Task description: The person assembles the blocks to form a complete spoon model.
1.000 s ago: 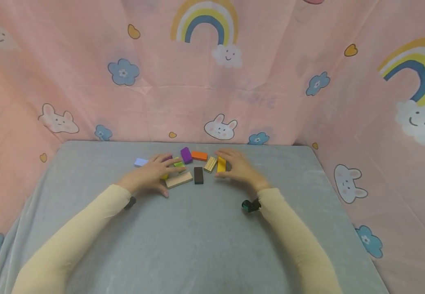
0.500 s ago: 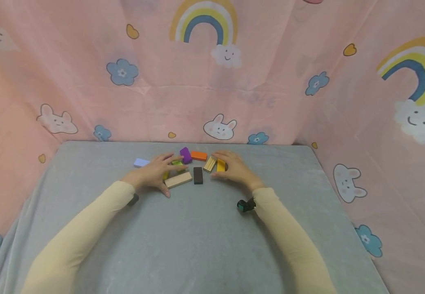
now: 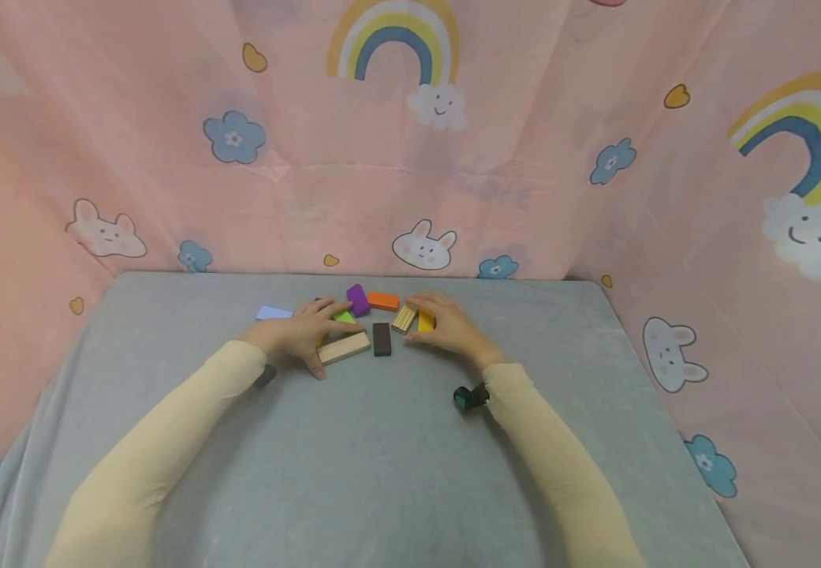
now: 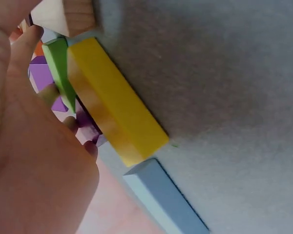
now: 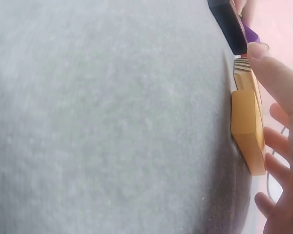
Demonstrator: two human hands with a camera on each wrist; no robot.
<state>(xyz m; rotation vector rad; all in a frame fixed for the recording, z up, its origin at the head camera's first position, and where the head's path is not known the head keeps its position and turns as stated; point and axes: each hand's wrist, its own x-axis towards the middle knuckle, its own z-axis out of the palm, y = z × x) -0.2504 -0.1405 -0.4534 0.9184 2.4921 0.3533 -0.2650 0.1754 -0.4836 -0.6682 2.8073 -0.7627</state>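
Note:
My left hand [image 3: 300,334] spreads loosely over the left part of a group of small blocks. Under or beside it are a yellow block [image 4: 118,100], a green block [image 4: 59,70] and a pale wooden block [image 3: 344,348]. A purple block [image 4: 89,127] is partly hidden behind its fingertips in the left wrist view. On the right, my right hand [image 3: 449,325] curves around an amber block [image 5: 246,117] and the striped block [image 3: 404,318], thumb towards me and fingers on the far side. Neither hand plainly grips a block.
Between the hands lie a dark brown block [image 3: 382,339], an orange block [image 3: 383,300] and another purple block [image 3: 357,300]. A light blue block [image 3: 274,313] sits left of the left hand. A grey cloth covers the table [image 3: 382,457]; a pink patterned curtain [image 3: 296,205] rises behind.
The right hand has shifted slightly left, its fingertips now beside the striped block. My left hand has edged slightly right. The blocks look nearly unmoved.

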